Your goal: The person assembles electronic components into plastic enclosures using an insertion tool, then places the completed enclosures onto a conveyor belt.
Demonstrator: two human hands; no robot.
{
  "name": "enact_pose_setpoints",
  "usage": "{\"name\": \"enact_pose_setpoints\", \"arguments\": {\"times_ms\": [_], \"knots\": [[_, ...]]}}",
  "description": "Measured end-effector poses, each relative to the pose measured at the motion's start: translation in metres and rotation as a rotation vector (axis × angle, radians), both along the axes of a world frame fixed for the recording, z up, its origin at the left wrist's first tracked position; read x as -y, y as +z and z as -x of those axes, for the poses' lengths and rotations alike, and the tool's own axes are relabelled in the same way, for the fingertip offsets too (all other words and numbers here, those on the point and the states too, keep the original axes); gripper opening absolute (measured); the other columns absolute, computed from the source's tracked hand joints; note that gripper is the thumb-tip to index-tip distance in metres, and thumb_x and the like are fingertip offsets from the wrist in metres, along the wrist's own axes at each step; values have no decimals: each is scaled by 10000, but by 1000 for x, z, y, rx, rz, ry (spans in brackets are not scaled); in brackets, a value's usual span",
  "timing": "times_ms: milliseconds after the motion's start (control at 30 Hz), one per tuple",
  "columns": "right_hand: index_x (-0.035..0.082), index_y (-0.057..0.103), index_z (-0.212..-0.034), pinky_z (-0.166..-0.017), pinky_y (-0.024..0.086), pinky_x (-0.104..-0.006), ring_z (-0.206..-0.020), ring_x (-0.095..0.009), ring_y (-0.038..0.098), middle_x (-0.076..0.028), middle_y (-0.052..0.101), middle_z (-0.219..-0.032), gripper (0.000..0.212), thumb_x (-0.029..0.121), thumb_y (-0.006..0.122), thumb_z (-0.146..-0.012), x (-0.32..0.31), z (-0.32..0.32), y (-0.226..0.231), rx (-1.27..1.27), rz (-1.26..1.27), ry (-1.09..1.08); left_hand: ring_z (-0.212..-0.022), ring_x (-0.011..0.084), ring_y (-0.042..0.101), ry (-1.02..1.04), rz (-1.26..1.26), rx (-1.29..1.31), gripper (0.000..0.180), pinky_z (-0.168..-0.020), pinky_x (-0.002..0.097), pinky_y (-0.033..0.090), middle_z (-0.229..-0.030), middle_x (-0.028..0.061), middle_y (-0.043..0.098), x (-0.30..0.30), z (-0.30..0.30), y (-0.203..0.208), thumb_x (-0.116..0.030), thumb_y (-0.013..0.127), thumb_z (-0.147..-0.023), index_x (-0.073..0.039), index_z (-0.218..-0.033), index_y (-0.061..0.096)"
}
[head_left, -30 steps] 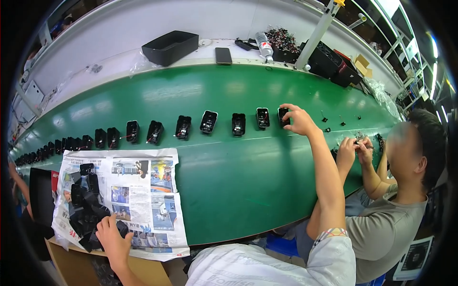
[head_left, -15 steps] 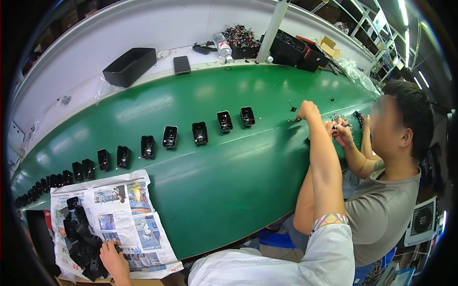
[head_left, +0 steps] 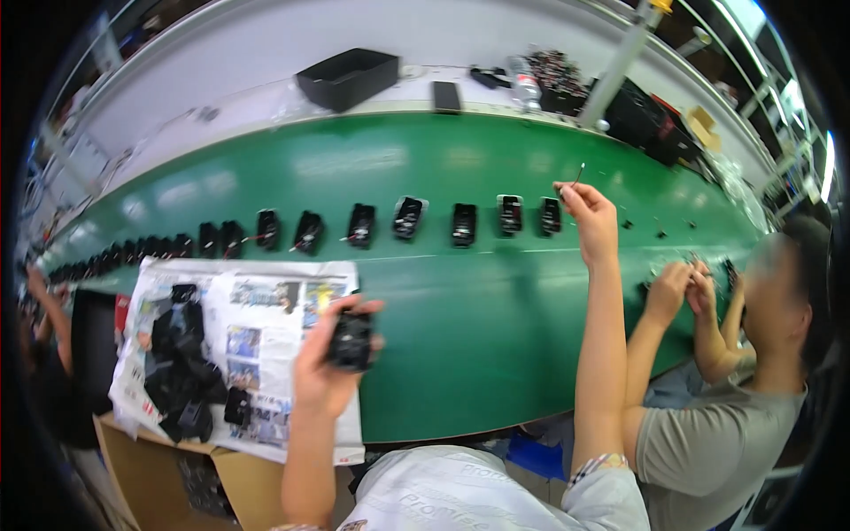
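Observation:
Raised over the right side of a newspaper (head_left: pixel 250 305), my left hand (head_left: pixel 320 376) is wrapped round a black plastic housing (head_left: pixel 352 342). My right hand (head_left: pixel 591 219) is up over the green bench, its fingertips pinching a small dark part with a thin wire (head_left: pixel 581 173) that sticks upward. Just left of that hand stands the last black housing (head_left: pixel 550 215) of a long row, several of them with small parts and wires inside. A pile of loose black housings (head_left: pixel 181 358) lies on the newspaper, and one single housing (head_left: pixel 237 406) lies beside the pile.
A cardboard box (head_left: pixel 159 469) stands below the newspaper. On the back ledge are a black tray (head_left: pixel 348 78), a phone (head_left: pixel 446 97), a bottle (head_left: pixel 524 84) and a heap of wired parts (head_left: pixel 558 78). A co-worker (head_left: pixel 722 425) works with small parts at my right.
My left hand has lifted a housing off the newspaper and moved right. My right hand has drawn back leftward with the small wired part. The view has swung left.

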State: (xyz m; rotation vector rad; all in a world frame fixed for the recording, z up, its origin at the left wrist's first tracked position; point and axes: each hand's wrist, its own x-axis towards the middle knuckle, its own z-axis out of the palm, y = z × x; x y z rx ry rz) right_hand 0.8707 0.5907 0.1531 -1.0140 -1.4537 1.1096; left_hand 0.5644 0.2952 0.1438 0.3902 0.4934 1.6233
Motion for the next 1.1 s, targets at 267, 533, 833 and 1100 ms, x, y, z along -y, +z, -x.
{"name": "enact_pose_setpoints", "arguments": {"times_ms": [267, 533, 833, 1100], "knots": [[-46, 663, -852, -626, 538, -264, -763, -132, 644, -137, 671, -967, 124, -68, 731, -751, 167, 115, 51, 98, -375, 397, -1175, 225, 552, -78, -6, -71, 458, -992, 378, 459, -1337, 166, 512, -31, -26, 21, -203, 451, -1003, 8, -1404, 385], [30, 679, -787, -619, 535, -289, -728, -197, 659, -93, 675, -887, 189, -46, 783, -648, 181, 122, 54, 256, -669, 434, -1190, 199, 544, -101, -89, -77, 467, -978, 354, 472, -1335, 149, 514, -24, -26, 14, -206, 466, -1003, -4, -1413, 372], [24, 668, -776, -566, 497, -276, -645, -177, 624, -76, 658, -766, 193, -39, 790, -641, 180, 117, 54, 253, -601, 437, -990, 125, 613, -110, -94, -199, 473, -717, 251, 545, -1325, 134, 525, -17, -25, 13, -264, 442, -1021, 10, -1403, 384], [12, 641, -770, -507, 464, -235, -573, -140, 582, -76, 633, -709, 137, -41, 752, -708, 189, 122, 52, 309, -679, 345, -1292, 250, 466, -162, -172, -343, 820, -1075, 355, 373, -1405, 212, 440, -4, -16, 25, -269, 714, -818, 88, -1437, 311]]}}
